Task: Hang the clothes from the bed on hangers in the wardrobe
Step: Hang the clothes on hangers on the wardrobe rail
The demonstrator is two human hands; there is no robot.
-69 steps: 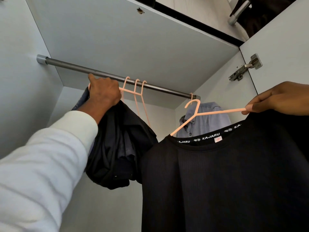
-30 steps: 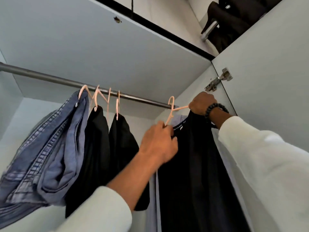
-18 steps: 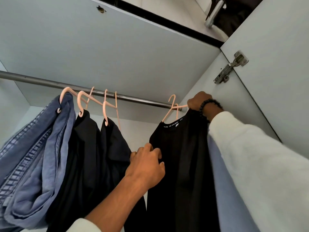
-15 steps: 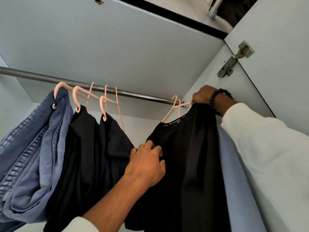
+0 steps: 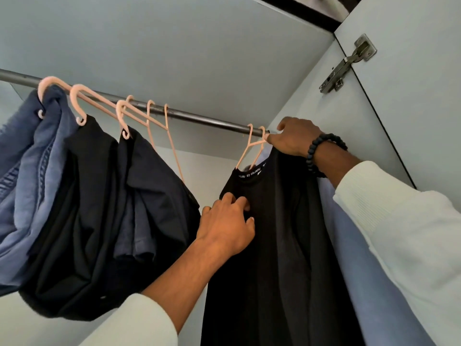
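Black T-shirt [image 5: 274, 245] hanging on a peach hanger [image 5: 250, 148], hooked over the rail [image 5: 199, 118] near its right end; lower hem cut off by the frame's edge. Behind it, a pale blue shirt [image 5: 361, 270], collar hidden. Right hand [image 5: 291, 139] up at the hanger's right shoulder, fingers curled on it, thumb lifted. Left hand [image 5: 227, 226] reaching up, fingertips pinching the T-shirt's fabric just below the collar. Farther left, dark garments [image 5: 112, 208] and jeans [image 5: 32, 171] bunched on more hangers.
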